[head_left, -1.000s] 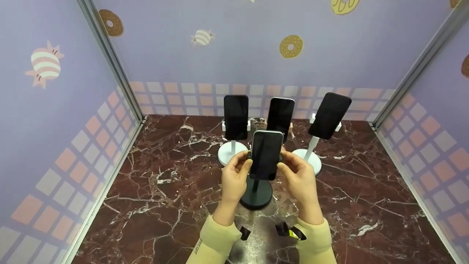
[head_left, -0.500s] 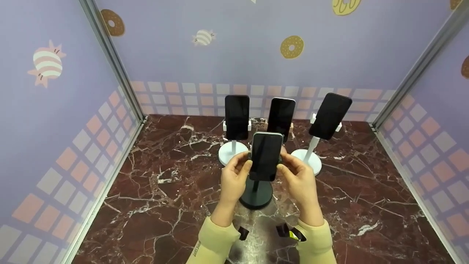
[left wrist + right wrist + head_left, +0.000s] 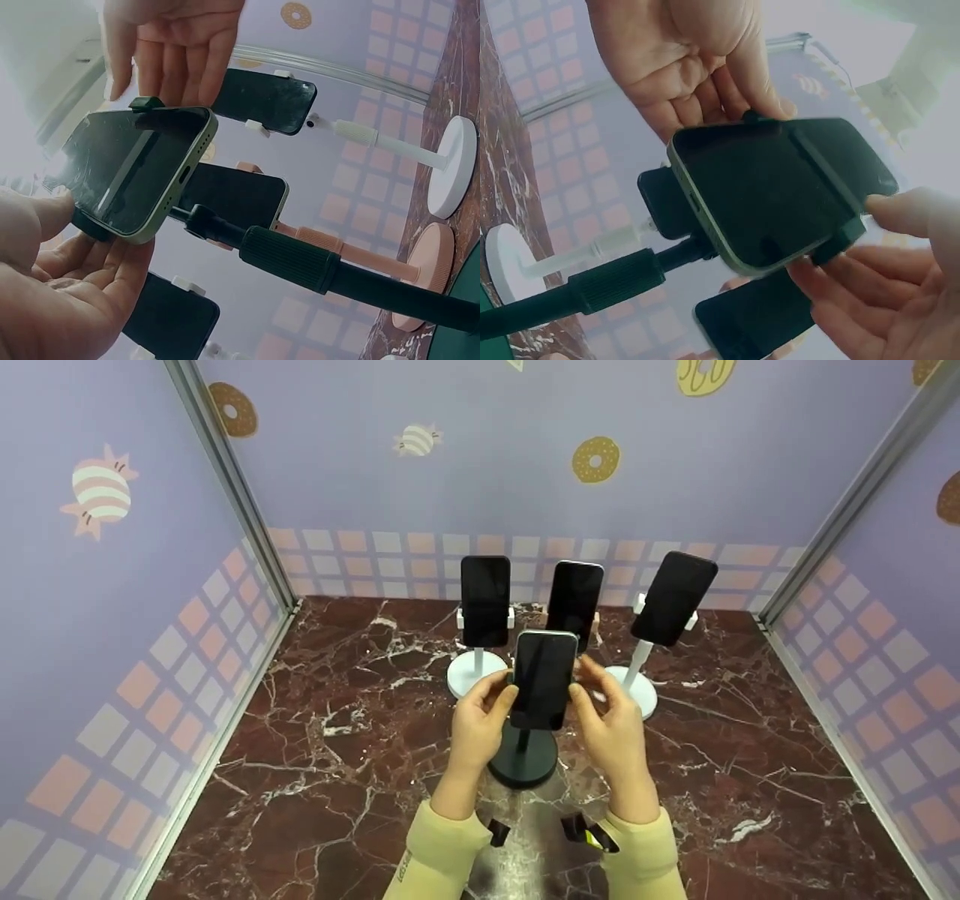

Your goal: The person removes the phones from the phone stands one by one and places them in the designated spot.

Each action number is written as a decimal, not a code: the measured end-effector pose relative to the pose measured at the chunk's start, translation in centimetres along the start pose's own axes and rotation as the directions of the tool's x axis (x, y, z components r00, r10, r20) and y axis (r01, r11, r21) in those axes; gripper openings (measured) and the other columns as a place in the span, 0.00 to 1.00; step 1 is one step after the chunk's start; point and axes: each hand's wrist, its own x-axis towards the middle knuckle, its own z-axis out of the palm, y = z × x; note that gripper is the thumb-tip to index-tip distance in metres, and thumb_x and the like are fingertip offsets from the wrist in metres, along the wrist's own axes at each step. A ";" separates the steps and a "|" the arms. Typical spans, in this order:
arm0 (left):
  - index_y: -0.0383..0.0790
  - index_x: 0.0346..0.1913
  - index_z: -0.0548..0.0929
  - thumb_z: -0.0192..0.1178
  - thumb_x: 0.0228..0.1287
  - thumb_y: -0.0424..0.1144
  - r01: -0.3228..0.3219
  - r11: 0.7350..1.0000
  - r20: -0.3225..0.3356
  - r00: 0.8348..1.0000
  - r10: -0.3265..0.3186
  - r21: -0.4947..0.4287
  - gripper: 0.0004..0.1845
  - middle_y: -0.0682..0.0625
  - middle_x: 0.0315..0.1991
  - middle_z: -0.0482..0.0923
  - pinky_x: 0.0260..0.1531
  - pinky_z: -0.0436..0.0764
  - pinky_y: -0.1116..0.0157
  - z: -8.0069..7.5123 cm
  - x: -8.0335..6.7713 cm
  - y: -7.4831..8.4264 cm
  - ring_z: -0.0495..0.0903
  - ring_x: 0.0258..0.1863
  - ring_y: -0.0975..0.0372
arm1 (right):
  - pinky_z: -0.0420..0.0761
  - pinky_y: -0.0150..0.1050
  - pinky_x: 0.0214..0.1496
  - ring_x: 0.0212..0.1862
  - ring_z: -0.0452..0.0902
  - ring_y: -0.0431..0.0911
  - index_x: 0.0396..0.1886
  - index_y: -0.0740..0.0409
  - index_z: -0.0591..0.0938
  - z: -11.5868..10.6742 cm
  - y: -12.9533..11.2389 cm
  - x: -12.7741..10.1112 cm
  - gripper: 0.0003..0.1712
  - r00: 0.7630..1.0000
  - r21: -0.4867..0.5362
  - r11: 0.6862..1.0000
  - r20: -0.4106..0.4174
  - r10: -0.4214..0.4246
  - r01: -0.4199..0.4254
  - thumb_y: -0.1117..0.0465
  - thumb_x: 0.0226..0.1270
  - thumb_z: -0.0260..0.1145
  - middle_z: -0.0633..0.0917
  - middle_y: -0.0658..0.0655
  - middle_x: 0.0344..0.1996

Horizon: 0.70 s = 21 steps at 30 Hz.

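We see the green phone (image 3: pixel 543 678) clamped in the black stand (image 3: pixel 523 761), near 3 other phones on stands; the left hand (image 3: pixel 478 726) pinches its left edge; the right hand (image 3: pixel 613 718) hovers beside it, fingers released.

Only one scrap of lettering anywhere: small dark print running along the cuff of the left sleeve (image 3: pixel 442 851), at about 6 o'clock in the head view, too small and blurred to read. Nothing legible on the dark screens of the phones, neither the near phone (image 3: pixel 544 679) on the black stand (image 3: pixel 523 761) nor the three behind it at 12 o'clock. No brand or number on the stands. Walls covered only with drawn doughnuts (image 3: pixel 596 458), striped sweets and a band of squares, without words. No writing in either wrist view.
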 end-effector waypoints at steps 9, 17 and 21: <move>0.21 0.56 0.81 0.61 0.72 0.28 0.011 1.000 0.018 1.000 -0.011 0.001 0.15 0.30 0.44 0.84 0.36 0.80 0.75 -0.2 0.2 0.1 0.78 0.34 0.71 | 0.67 0.57 0.74 0.69 0.66 0.63 0.71 0.67 0.70 1.5 -2.9 2.5 0.38 0.916 -0.260 0.891 -0.050 -0.398 0.372 0.65 0.64 0.75 0.74 0.69 0.68; 0.22 0.56 0.81 0.62 0.72 0.31 0.021 0.999 0.022 1.000 -0.022 0.037 0.16 0.32 0.42 0.84 0.33 0.78 0.76 -0.2 0.2 0.1 0.76 0.31 0.72 | 0.75 0.66 0.59 0.68 0.62 0.64 0.73 0.59 0.70 3.0 -5.4 3.9 0.40 0.918 -0.474 0.793 0.100 -0.383 0.383 0.50 0.67 0.73 0.72 0.67 0.69; 0.24 0.58 0.81 0.62 0.73 0.34 0.010 0.998 0.026 1.000 -0.011 0.058 0.18 0.34 0.39 0.83 0.32 0.77 0.75 -0.3 0.1 -0.1 0.75 0.29 0.71 | 0.74 0.72 0.62 0.66 0.64 0.62 0.70 0.56 0.72 3.7 -5.6 4.0 0.36 0.934 -0.536 0.767 0.147 -0.326 0.352 0.47 0.68 0.73 0.75 0.65 0.65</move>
